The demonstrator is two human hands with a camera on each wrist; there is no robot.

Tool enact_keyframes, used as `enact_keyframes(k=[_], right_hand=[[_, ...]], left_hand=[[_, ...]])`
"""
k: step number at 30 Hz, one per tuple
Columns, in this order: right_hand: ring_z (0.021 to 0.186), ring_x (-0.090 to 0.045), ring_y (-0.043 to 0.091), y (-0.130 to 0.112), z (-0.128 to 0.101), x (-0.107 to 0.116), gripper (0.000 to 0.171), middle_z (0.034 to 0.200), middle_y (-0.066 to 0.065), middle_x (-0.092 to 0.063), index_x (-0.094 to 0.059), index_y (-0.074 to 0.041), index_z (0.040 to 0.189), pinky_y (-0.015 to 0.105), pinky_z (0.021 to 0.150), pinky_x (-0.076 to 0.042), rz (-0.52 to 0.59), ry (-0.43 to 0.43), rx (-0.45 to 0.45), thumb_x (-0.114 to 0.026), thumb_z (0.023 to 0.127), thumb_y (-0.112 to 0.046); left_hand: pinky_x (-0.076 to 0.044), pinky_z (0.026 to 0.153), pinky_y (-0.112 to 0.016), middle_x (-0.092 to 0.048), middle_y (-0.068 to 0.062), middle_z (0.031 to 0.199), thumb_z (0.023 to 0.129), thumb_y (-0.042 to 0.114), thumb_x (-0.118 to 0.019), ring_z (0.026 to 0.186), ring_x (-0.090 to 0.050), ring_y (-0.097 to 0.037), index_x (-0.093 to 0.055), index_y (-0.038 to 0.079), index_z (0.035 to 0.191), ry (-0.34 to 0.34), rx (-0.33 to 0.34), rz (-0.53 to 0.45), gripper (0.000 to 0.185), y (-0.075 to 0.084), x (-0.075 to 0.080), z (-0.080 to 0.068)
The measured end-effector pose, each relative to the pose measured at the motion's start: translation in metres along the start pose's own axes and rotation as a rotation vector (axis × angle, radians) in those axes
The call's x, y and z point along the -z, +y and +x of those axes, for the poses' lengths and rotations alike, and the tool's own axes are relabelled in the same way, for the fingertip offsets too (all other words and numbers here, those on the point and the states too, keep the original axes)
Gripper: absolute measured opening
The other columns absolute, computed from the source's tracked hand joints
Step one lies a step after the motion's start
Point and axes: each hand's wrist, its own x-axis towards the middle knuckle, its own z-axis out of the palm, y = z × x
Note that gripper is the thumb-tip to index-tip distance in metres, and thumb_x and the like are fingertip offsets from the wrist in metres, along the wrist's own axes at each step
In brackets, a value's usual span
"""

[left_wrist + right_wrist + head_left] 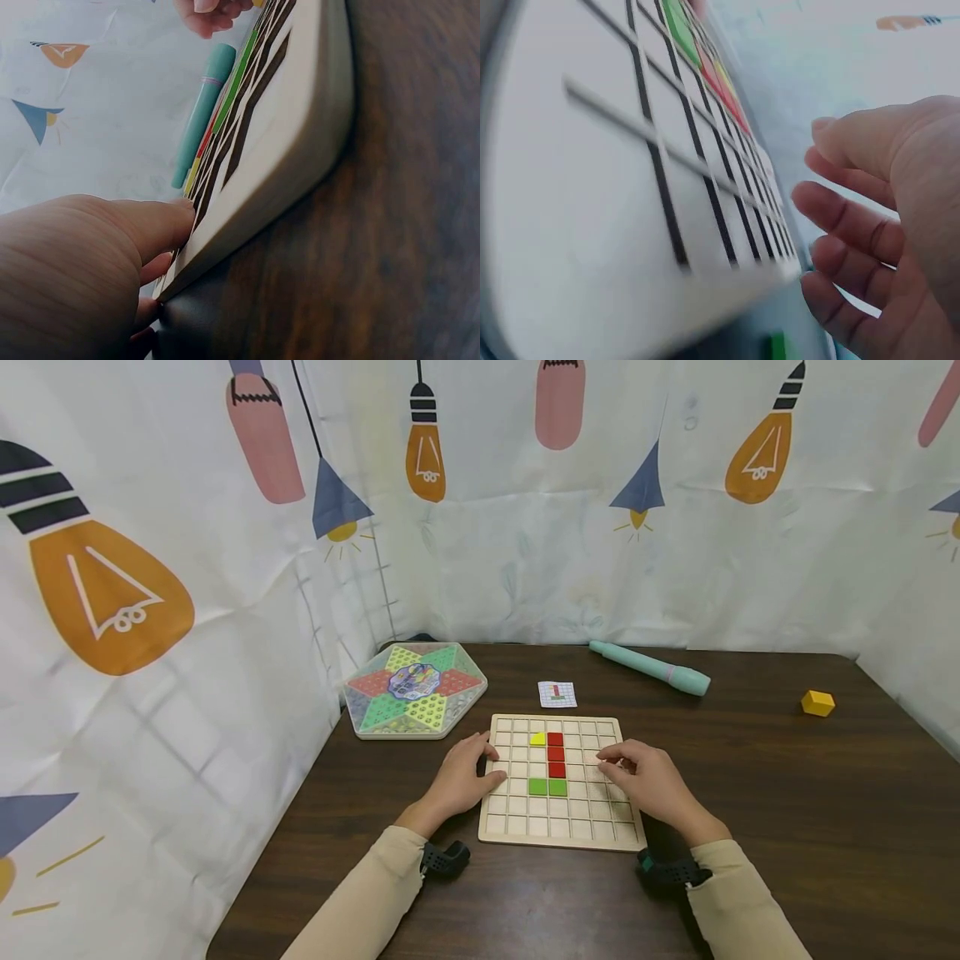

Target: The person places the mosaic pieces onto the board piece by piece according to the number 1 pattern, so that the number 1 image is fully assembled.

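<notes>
Dark wood-grain table (750, 827) boxed in by white curtains (525, 568) printed with lightbulbs and lamps. In the middle sits one wooden grid board (561, 839) holding six tiles: three red (556, 754) in a column, two green (547, 787) below, one yellow (537, 739) beside the top red. The left hand (465, 781) rests on the board's left edge, fingers fairly straight. The right hand (645, 781) hovers over the right side, fingers loosely curled, holding nothing visible. Also one pattern card (557, 694), one teal pen (648, 667), one yellow block (817, 702), one Chinese checkers set (415, 690)

Pale wooden grid board (562, 837) flat on dark table, red, green, yellow tiles (556, 754) near centre
</notes>
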Motion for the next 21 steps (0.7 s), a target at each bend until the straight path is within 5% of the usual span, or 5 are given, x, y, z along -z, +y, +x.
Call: enact_keyframes(k=[21], right_hand=[[0.091,-0.062,0.026,0.036,-0.009,0.045,0.029,0.11,0.012,-0.069,-0.069,-0.008,0.116,0.041,0.07,-0.052,-0.111,-0.038,-0.126,-0.062,0.097,-0.03]], left_hand=[[-0.022,0.115,-0.055,-0.039,-0.015,0.152,0.091,0.025,-0.07,0.144,-0.028,-0.034,-0.061,0.013,0.101,0.0,0.009,-0.001,0.018,0.0,-0.001,0.0]])
